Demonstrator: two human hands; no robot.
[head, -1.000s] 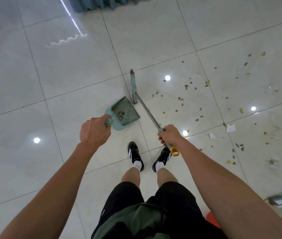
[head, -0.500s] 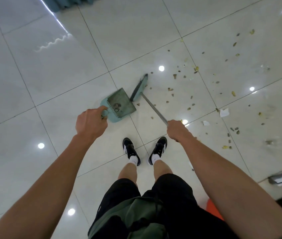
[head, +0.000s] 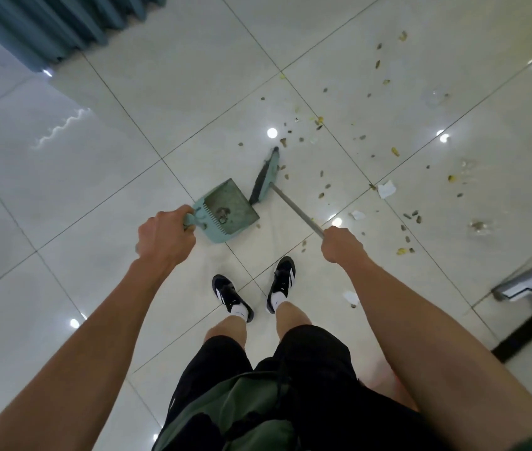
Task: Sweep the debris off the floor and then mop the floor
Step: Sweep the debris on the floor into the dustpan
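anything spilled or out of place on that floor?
Yes. Debris, small brownish and yellow bits plus white paper scraps, is scattered over the tiles right of the broom head. The dustpan holds only a small clump.

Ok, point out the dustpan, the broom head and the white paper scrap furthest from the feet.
dustpan (head: 230,203): head view, on the flat tray.
broom head (head: 266,177): head view, on the teal back above the bristles.
white paper scrap (head: 387,189): head view, on its middle, right of the broom.
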